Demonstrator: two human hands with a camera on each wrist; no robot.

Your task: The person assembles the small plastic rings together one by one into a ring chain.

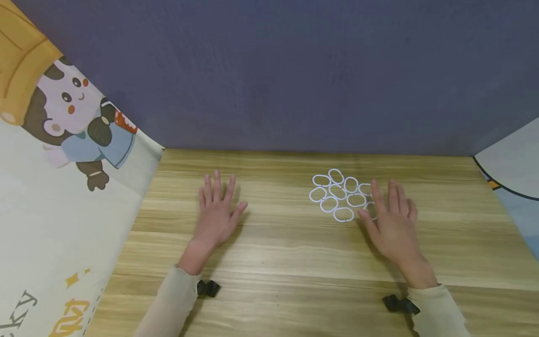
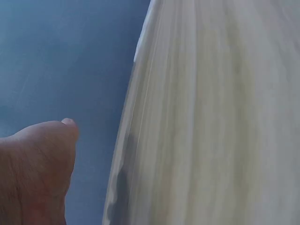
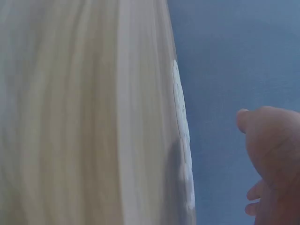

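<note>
Several white oval plastic links (image 1: 338,208), each a thin loop with a small gap, lie flat in a cluster right of the table's middle. My right hand (image 1: 393,227) is held over the cluster's right edge, fingers extended and thumb apart, partly hiding the links there. It holds nothing. Well to the left of the links, my left hand (image 1: 214,217) is spread above bare wood, also holding nothing. Seen edge-on in the right wrist view, the links (image 3: 182,117) form a white strip beside the right thumb (image 3: 262,122). Only the left hand's thumb side (image 2: 42,164) shows in the left wrist view.
A wood-grain table (image 1: 269,262) spans the work area. Behind it rises a dark blue panel (image 1: 269,75). A side wall with cartoon prints (image 1: 84,107) borders the left, and a pale printed panel (image 1: 513,159) the right.
</note>
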